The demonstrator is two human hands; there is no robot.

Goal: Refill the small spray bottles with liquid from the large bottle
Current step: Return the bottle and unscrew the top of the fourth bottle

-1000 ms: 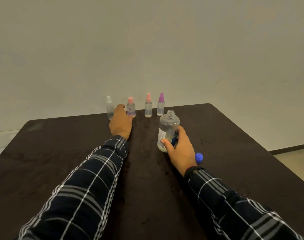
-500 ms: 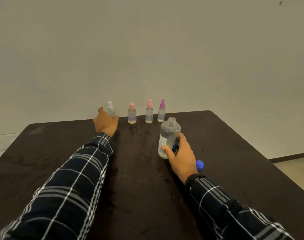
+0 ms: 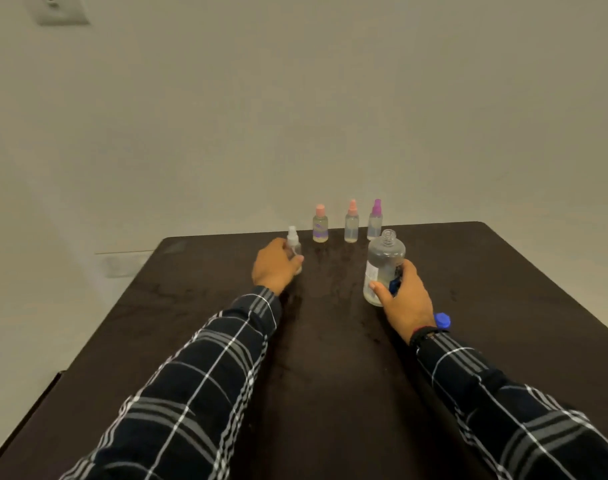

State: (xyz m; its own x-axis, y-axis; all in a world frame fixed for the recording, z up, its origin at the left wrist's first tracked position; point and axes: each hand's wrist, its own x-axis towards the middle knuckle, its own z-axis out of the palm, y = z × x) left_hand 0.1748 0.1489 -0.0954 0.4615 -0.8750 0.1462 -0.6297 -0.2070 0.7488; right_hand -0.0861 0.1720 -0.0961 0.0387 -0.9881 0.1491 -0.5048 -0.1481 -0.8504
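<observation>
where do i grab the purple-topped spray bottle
Take the purple-topped clear spray bottle by its round body, below the narrow sprayer, likely from the right: it stands upright, a peach-topped bottle close on its left, the large open clear bottle just in front.

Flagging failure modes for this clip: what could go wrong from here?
The big bottle is uncapped in the right hand: a tilt could spill it. The left hand grips the white-topped sprayer, top on: pouring can't start yet. The blue cap by the right wrist could get knocked away.
</observation>
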